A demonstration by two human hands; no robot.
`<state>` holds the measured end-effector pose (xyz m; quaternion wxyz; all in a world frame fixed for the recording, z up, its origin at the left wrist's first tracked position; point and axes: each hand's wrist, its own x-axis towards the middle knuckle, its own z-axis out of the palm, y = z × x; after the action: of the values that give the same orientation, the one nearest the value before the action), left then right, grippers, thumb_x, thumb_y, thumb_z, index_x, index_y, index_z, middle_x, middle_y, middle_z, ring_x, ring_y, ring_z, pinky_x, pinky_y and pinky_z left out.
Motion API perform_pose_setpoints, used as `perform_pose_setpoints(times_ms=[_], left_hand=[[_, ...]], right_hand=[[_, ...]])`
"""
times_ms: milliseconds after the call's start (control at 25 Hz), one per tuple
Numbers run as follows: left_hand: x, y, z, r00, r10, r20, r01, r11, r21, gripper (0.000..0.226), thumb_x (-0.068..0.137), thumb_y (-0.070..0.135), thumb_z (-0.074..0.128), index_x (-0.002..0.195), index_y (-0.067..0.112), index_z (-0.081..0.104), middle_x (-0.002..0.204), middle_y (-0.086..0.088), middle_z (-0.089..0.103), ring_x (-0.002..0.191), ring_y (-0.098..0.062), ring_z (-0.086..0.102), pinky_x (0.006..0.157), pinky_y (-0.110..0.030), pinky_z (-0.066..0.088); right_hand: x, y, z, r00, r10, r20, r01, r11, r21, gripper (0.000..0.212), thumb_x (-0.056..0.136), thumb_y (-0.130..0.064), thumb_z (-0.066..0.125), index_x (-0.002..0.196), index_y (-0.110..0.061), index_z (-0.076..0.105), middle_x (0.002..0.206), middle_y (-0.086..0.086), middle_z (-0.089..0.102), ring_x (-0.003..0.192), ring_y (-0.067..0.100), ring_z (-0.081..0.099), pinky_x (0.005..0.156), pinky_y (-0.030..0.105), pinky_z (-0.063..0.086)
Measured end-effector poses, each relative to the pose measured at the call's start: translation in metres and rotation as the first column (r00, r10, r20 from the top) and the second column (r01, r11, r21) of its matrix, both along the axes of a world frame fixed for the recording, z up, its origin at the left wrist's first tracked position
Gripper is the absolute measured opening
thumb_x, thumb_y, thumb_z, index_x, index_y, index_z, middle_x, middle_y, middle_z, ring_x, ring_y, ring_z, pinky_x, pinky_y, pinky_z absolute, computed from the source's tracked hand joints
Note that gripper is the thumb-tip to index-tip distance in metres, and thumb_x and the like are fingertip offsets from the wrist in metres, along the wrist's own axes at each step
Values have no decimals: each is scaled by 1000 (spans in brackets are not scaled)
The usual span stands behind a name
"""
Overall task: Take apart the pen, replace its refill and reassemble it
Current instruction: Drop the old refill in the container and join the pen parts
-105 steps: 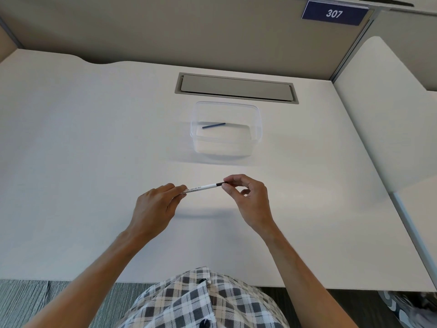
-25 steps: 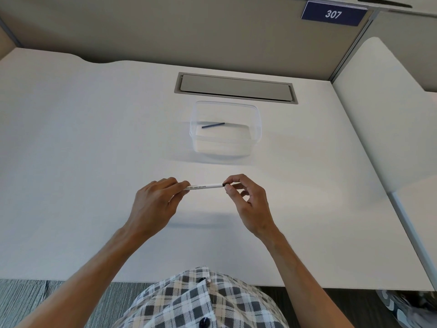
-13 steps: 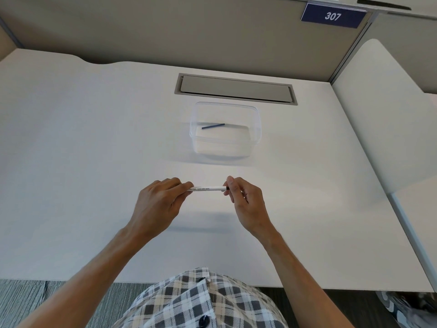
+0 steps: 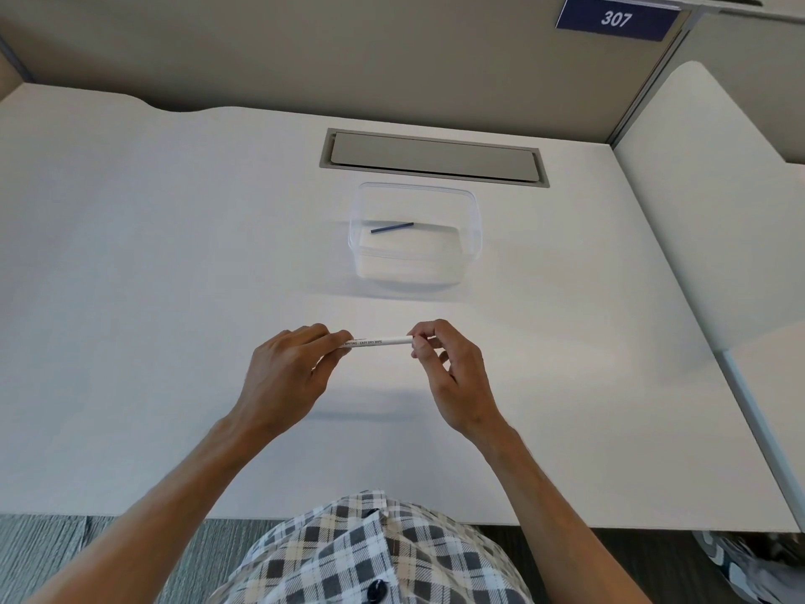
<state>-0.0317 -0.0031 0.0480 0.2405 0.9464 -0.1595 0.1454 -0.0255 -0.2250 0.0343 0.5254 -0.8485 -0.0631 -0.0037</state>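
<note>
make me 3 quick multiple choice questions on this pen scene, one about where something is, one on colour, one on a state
1. Where does the dark refill lie?
A. in the clear container
B. on the bare desk
C. in the right hand

2. What colour is the pen barrel?
A. red
B. white
C. black

3. How is the pen held?
A. lying loose on the desk
B. by one hand only
C. pinched at each end by the left hand and the right hand

Answers: 1 A, the refill shows through the container's walls; 2 B, white with small print; 3 C, fingers grip both ends above the desk.
</note>
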Motion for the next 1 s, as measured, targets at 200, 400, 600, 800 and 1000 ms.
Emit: perform_pose_setpoints(times_ms=[200,400,600,800,1000], left_hand=[[1,-3,-2,999,-9,35,8,1000,15,17,92,25,57,98,20,71,72,5,63,55,-21,48,52,-26,38],[0,-5,-2,999,-18,39,17,1000,24,16,92,25,57,97,19,72,71,4,63,54,-22,49,51,-28,40],[2,-5,0,999,-21,28,21,1000,22,18,92,25,57,98,19,72,71,3,63,55,-22,48,50,-30,41],[1,-6,0,1000,-13,6,13,1000,6,19,92,26,56,99,20,72,71,3,63,55,-25,50,50,-31,43],[1,-6,-1,1000,-19,8,19,1000,11,18,92,26,56,99,20,72,72,3,63,55,-25,51,50,-30,42]], right_hand=[[1,-2,-1,999,12,-47,-6,991,132,24,99,-28,45,96,-15,65,84,-11,65,77,3,60,66,16,41],[3,0,-1,992,-19,-123,39,986,164,41,100,-40,43,85,-12,69,67,-7,61,57,9,41,59,24,35],[2,2,1,985,-69,-158,93,984,150,53,92,-65,35,72,-25,64,76,-9,68,77,13,62,70,23,42],[2,-1,4,998,-51,-46,58,985,163,30,95,-45,43,87,-23,61,91,-10,68,85,13,67,70,30,44],[2,-7,3,999,1,-36,4,990,142,13,93,-27,52,85,-22,61,93,-10,70,86,15,66,68,26,45]])
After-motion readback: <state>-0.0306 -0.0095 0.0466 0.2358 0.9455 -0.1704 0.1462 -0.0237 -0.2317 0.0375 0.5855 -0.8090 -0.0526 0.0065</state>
